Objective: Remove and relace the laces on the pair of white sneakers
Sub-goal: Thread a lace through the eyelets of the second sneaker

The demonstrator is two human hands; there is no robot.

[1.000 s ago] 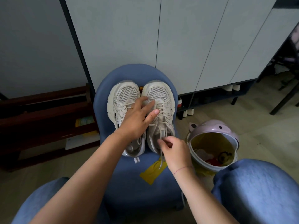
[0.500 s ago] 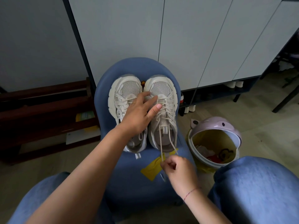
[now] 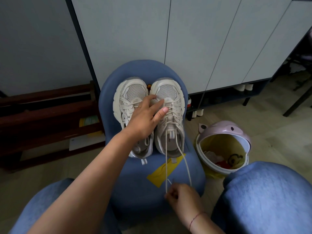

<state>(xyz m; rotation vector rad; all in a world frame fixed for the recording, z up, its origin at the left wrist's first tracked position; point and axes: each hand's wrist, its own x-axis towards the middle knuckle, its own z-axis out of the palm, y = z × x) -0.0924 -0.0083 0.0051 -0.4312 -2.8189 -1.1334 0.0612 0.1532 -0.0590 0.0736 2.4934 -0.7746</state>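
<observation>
Left hand: laid flat, fingers straight, pressed across both white sneakers.
Sneakers: mesh-toed, set side by side on a rounded blue padded chair.
Right hand: curled, with the lace ends of the right-side shoe pinched.
Room: pale cabinet doors behind; a lilac plastic bin is stood at right.

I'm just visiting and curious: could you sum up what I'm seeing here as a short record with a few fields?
Place: left sneaker and right sneaker, both white, side by side on a blue chair.
Bracing: left hand lies flat across both, fingers straight.
Gripping: right hand pinches the lace near the seat's front edge.
Lace: untied, two strands running from the right sneaker's tongue to that hand.
Other shoe: left sneaker laced.
Nearby: pink bin on the floor, yellow tag on the seat.
</observation>
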